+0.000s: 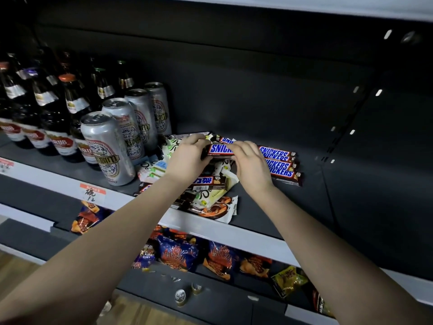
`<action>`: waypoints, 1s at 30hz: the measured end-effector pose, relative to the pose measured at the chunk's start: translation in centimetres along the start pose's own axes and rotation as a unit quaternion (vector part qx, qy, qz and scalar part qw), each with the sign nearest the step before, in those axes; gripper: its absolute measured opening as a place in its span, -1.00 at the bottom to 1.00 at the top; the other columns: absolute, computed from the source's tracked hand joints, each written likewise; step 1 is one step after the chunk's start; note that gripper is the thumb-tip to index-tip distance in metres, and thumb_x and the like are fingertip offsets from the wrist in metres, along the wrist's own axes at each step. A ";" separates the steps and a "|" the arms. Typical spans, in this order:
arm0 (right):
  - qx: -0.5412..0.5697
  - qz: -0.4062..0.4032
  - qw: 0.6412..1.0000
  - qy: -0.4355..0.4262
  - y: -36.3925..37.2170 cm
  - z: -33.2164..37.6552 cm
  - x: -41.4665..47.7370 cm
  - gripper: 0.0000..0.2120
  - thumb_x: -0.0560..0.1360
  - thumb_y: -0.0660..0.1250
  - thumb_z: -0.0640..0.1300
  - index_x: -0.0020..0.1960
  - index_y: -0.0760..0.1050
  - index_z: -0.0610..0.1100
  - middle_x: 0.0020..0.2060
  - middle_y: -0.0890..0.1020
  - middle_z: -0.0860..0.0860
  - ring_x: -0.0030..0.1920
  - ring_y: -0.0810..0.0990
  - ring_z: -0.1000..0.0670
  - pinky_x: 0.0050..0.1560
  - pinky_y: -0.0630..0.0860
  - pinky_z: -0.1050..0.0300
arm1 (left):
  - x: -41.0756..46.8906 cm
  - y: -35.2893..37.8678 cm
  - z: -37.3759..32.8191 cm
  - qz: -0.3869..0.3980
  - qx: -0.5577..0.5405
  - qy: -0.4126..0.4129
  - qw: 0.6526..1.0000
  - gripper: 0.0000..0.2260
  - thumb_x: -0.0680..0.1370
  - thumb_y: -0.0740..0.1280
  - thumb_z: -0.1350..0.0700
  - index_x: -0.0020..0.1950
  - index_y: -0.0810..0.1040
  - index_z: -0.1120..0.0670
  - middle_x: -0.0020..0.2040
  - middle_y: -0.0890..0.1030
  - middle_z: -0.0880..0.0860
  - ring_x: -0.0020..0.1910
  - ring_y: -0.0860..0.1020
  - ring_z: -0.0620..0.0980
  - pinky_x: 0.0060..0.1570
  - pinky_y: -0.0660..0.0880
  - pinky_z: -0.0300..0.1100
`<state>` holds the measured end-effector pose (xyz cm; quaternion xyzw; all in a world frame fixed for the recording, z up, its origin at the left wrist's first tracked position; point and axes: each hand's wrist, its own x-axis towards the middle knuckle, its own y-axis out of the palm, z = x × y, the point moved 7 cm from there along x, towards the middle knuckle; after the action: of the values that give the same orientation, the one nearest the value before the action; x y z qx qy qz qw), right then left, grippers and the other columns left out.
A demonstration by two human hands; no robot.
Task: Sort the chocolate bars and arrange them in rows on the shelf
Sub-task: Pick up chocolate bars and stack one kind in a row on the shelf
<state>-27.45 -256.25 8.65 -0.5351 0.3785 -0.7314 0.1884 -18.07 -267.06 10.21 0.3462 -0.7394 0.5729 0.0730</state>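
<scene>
- Together, the left hand (pixel 187 158) and right hand (pixel 251 164) pinched one Snickers bar (pixel 220 150) by its ends, keeping it level
- It hung just left of the Snickers row (pixel 282 165), likely to join it
- Below lay the unsorted pile (pixel 206 198), beside the cans (pixel 112 146) on the shelf (pixel 269 207)

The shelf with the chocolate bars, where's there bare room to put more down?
Bare shelf lies right of the Snickers row and in front of it, up to the front edge. Behind the bars, toward the back wall, is open too. Left is crowded: mixed bar pile, then cans.
</scene>
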 end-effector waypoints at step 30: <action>-0.087 0.094 0.978 0.163 -3.4 -9.8 -9.6 -0.60 0.47 0.31 -0.33 0.29 0.46 -0.14 0.29 0.47 -0.15 0.30 0.39 -0.19 0.32 0.31 -0.04 | -0.8 11.1 -9.8 0.156 -0.063 0.065 0.984 -0.66 0.58 0.24 0.18 0.37 0.40 0.13 0.46 0.27 0.12 0.44 0.22 0.12 0.42 0.18 -0.09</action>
<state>-32.65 -244.11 3.70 -0.3854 0.5149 -0.7519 0.1446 -26.95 -256.81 4.21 0.1832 -0.8127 0.5506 0.0517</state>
